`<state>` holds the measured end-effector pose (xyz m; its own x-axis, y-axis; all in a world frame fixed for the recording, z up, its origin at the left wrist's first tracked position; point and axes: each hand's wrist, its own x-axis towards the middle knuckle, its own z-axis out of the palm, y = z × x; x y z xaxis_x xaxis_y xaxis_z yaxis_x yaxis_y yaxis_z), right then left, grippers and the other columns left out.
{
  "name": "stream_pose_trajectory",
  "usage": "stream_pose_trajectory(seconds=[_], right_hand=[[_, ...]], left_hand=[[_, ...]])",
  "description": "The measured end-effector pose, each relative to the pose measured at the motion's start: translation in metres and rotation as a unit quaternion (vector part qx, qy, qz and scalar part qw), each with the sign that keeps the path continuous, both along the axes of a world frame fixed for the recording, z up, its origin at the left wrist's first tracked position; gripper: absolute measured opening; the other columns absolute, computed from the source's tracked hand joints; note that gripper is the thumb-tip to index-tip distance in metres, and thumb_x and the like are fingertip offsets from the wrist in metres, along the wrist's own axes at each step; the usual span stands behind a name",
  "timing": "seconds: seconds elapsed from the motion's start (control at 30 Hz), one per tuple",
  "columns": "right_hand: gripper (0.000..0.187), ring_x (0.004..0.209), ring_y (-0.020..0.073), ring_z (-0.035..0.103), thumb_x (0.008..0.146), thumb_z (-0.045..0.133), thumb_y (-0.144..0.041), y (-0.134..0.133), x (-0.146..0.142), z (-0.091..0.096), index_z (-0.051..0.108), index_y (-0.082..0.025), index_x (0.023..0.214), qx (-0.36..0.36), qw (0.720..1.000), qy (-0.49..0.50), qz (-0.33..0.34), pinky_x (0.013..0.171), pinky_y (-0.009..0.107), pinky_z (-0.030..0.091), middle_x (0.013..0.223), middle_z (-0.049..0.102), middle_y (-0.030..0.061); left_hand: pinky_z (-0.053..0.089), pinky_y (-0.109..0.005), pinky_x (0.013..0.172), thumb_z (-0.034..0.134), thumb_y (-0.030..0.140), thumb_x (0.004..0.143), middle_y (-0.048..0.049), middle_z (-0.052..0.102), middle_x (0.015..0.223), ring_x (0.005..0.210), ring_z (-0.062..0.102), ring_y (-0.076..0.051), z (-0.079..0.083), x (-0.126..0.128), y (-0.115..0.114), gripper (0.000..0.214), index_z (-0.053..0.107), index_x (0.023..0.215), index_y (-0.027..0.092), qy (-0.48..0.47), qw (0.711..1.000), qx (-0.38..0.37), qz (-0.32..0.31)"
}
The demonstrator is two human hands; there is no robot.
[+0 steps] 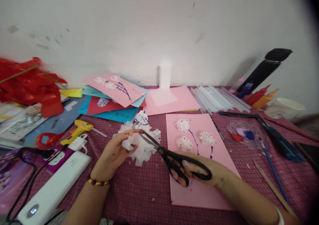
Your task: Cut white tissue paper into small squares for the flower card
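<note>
Between the fingers of my left hand [113,152] is a small piece of white tissue paper [128,143]. My right hand [196,170] grips black-handled scissors [179,157], whose blades point left and end close to my left fingertips. Whether the blades touch the paper, I cannot make out. Under and behind my left hand lies a pile of cut white tissue pieces [143,153]. A crumpled white tissue ball with blue specks [141,118] sits at its back edge. Beneath my right hand rests a pink sheet [199,196] bearing several speckled white tissue flowers and painted blue stems.
Finished-looking flower cards [129,88] are stacked at the back left. A yellow glue gun [83,126] and a white power strip [56,185] lie left. Rightward are glue sticks [214,97], a paint palette [245,133], a blue brush [274,171] and a dark blue glue gun [281,142].
</note>
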<state>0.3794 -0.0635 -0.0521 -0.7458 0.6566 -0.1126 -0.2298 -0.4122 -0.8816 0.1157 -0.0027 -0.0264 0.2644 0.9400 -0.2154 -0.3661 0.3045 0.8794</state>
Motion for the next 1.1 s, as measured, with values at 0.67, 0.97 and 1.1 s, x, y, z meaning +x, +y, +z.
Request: stream_pose_trajectory(seconds=[0.67,0.97,1.1], right_hand=[[0.054,0.05,0.0091,0.056,0.083,0.059,-0.062,-0.002,0.002,-0.009,0.057,-0.012,0.105,-0.054,0.998,0.033,-0.027,0.043,0.018,0.041,0.074,0.06,0.0031],[0.044,0.048,0.0029,0.047,0.075,0.076,-0.035,0.004,0.004,0.01,0.061,-0.014,0.111,0.015,0.983,-0.183,-0.016,0.046,0.015,0.043,0.069,0.051,-0.0046],[0.043,0.049,0.003,0.047,0.076,0.074,-0.033,0.007,0.007,0.006,0.061,-0.014,0.112,0.018,0.982,-0.189,-0.002,0.046,0.014,0.044,0.07,0.053,-0.0038]], left_hand=[[0.032,-0.017,0.042,0.072,0.035,0.074,0.0054,0.054,0.048,0.042,0.043,-0.007,-0.019,0.002,0.006,0.02,0.065,0.076,0.016,0.099,0.993,0.033,0.046],[0.035,-0.02,0.04,0.074,0.041,0.065,0.0039,0.058,0.05,0.042,0.047,-0.009,-0.009,0.001,0.002,0.029,0.07,0.076,0.015,0.21,0.977,-0.004,0.025],[0.036,-0.02,0.04,0.072,0.044,0.068,0.0009,0.062,0.052,0.041,0.049,-0.01,-0.008,0.001,0.0,0.03,0.07,0.074,0.015,0.222,0.975,-0.006,-0.026]])
